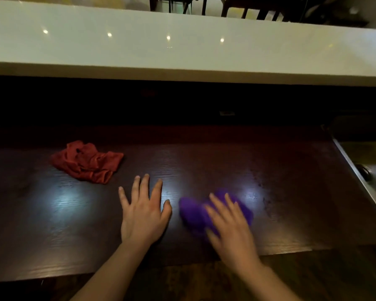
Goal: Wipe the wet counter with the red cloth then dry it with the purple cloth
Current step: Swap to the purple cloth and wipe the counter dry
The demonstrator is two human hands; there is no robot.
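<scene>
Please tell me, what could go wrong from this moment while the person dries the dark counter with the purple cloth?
1. The red cloth lies crumpled on the counter; if it is damp, the spot beneath may stay wet.
2. The right hand is flat on the purple cloth and blurred; a wide stroke could push the cloth toward the sink at the right.
3. The left hand rests flat on the counter and may leave marks.
</scene>
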